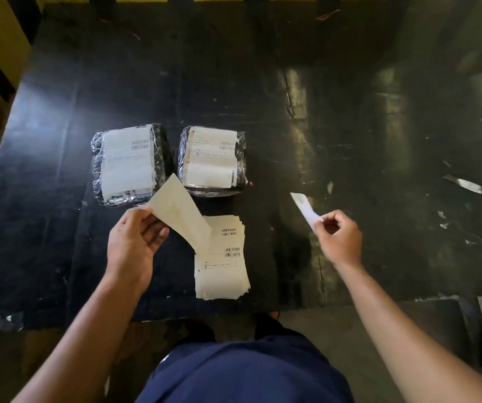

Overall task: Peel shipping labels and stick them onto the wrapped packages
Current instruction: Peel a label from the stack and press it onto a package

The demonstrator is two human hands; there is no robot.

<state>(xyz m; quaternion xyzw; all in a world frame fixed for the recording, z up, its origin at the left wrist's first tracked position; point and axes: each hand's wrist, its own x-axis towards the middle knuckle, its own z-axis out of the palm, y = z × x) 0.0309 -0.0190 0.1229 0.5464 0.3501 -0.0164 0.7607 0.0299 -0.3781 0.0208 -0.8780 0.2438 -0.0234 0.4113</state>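
Note:
Two plastic-wrapped packages lie side by side on the black table [263, 97], the left package [130, 164] and the right package [212, 161], each with a white label on top. A stack of shipping labels [223, 263] lies near the table's front edge. My left hand [135, 242] holds a blank cream backing sheet [180, 216] by its lower left edge, tilted over the stack. My right hand [340, 238] pinches a peeled white label [305, 209], seen nearly edge-on, to the right of the stack and packages.
Scraps of paper and tape [463, 183] are scattered along the table's right side. A yellow and black wall runs at the left and behind. My dark blue shorts show at the bottom, against the table's front edge [175, 318].

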